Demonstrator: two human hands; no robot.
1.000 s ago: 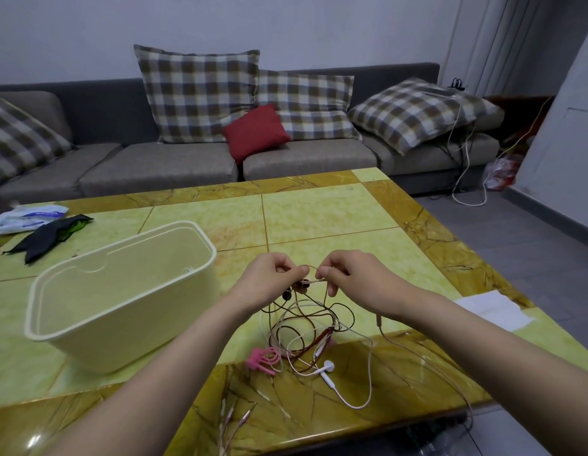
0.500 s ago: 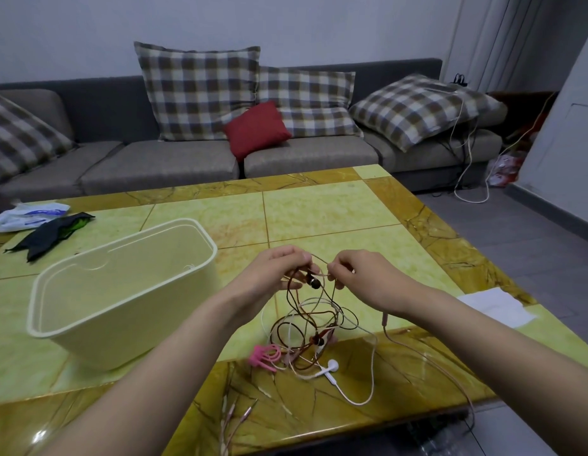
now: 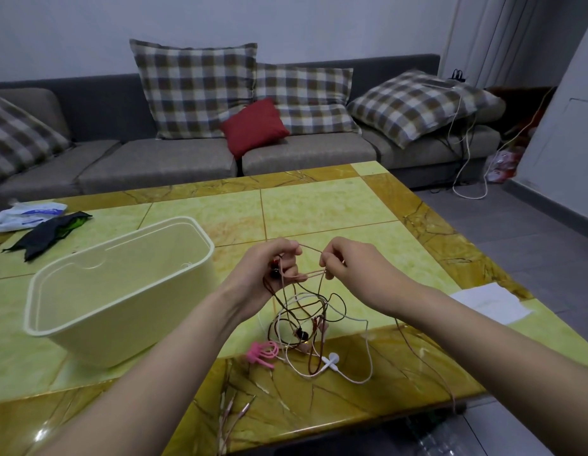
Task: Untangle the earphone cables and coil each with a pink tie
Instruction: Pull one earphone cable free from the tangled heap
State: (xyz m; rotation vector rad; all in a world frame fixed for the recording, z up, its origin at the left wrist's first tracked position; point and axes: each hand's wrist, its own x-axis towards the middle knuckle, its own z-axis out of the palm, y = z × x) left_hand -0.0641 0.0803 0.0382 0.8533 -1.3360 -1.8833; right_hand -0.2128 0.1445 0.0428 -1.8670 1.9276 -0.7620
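Head view: a tangle of earphone cables (image 3: 305, 311) hangs above a yellow-green marble table (image 3: 319, 209), its lower loops resting on the near edge. Left hand (image 3: 269, 268) pinches a pinkish-brown strand and grips dark strands with a small red-and-black earbud in its curled fingers. Right hand (image 3: 348, 264), just beside it, pinches the same pinkish strand, pulled taut between the two. A white earbud (image 3: 332, 359) lies on the table under the tangle, with pink ties (image 3: 263, 353) just to its left. A cream bin (image 3: 118, 291) stands open to the left. White paper (image 3: 490, 302) sits near the right edge. Behind is a grey sofa (image 3: 154, 159) with plaid cushions and one red cushion (image 3: 253, 126).
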